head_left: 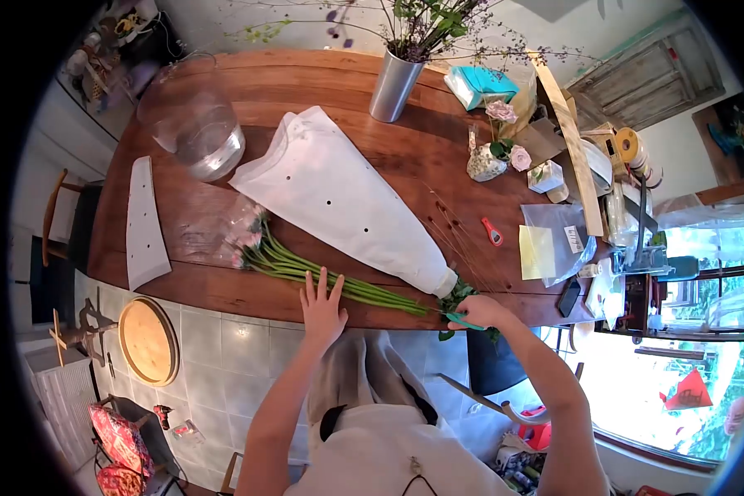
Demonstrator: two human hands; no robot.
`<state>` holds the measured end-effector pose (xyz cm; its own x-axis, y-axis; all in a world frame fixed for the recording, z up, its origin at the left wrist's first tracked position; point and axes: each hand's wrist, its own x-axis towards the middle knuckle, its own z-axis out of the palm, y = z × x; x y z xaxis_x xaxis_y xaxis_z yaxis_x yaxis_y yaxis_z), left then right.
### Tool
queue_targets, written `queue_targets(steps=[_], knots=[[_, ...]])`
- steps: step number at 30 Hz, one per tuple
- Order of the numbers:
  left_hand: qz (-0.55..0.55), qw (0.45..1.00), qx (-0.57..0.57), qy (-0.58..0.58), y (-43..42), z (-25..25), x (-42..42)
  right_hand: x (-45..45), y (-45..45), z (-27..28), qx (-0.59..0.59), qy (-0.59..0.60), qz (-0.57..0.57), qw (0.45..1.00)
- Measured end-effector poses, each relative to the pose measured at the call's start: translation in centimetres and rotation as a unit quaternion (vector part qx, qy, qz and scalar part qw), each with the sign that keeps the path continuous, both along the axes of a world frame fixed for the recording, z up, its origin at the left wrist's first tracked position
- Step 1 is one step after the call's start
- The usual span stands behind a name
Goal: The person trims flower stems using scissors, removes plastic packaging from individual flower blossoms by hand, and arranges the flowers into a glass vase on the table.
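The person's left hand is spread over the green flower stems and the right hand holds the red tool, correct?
Not quite: the head view shows the right hand holding a teal tool; the red tool lies on the wooden table. The left hand is indeed spread over the green flower stems.

The right hand (482,312) covers much of a small turquoise tool (465,321), so its kind cannot be told, and the white wrapping (331,178) hides whatever is inside it above the leaves (461,291) at its narrow end. Pink flower heads (245,241) look blurred under clear plastic (241,213). The top edge cuts off the branches (422,23) in the metal vase (393,89).
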<state>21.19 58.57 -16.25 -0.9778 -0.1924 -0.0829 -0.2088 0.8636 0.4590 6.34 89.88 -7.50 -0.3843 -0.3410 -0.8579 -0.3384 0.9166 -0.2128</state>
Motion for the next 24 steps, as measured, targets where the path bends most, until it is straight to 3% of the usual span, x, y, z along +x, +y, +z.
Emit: queue_targets(steps=[4,6,8,10,12,14,17,19,20,22,23,24], knots=[[0.001,1.0,0.006,-0.028,-0.2,0.1,0.5,-0.3,2.2,-0.4,-0.149,-0.025,0.037,0.988],[-0.004,1.0,0.003,-0.03,-0.1,0.7,0.8,-0.6,3.9,0.6,-0.245,0.056,-0.094,0.963],[-0.006,1.0,-0.006,-0.021,-0.1,0.7,1.2,-1.1,6.5,0.2,-0.305,0.175,-0.275,0.895],[-0.009,1.0,-0.021,-0.012,0.0,1.2,1.4,-2.8,10.3,-2.5,-0.235,0.342,-0.313,0.854],[-0.018,0.999,-0.032,-0.012,-0.1,1.2,1.7,-3.8,14.0,-4.5,-0.028,0.434,-0.244,0.867],[-0.008,0.999,-0.03,-0.034,0.1,1.8,1.8,-3.5,17.9,-7.2,0.018,0.476,-0.228,0.849],[0.004,0.999,-0.01,-0.034,-0.3,2.0,2.2,-2.3,20.7,-9.7,-0.007,0.487,-0.289,0.824],[0.02,1.0,0.001,-0.004,-0.5,2.3,2.4,-2.0,23.6,-11.9,-0.073,0.493,-0.256,0.828],[0.066,0.997,0.034,0.027,-0.6,1.7,2.8,-2.2,24.8,-13.7,-0.112,0.502,-0.219,0.829],[0.147,0.979,0.102,0.096,-0.8,0.2,3.1,-2.7,22.2,-9.9,-0.034,0.4,-0.227,0.887],[0.228,0.963,0.086,0.12,-0.9,0.7,2.7,-3.0,20.6,-9.4,-0.067,0.45,-0.213,0.865],[0.312,0.924,0.175,0.134,-1.7,0.1,2.3,-3.5,19.1,-9.2,-0.099,0.499,-0.201,0.837]])
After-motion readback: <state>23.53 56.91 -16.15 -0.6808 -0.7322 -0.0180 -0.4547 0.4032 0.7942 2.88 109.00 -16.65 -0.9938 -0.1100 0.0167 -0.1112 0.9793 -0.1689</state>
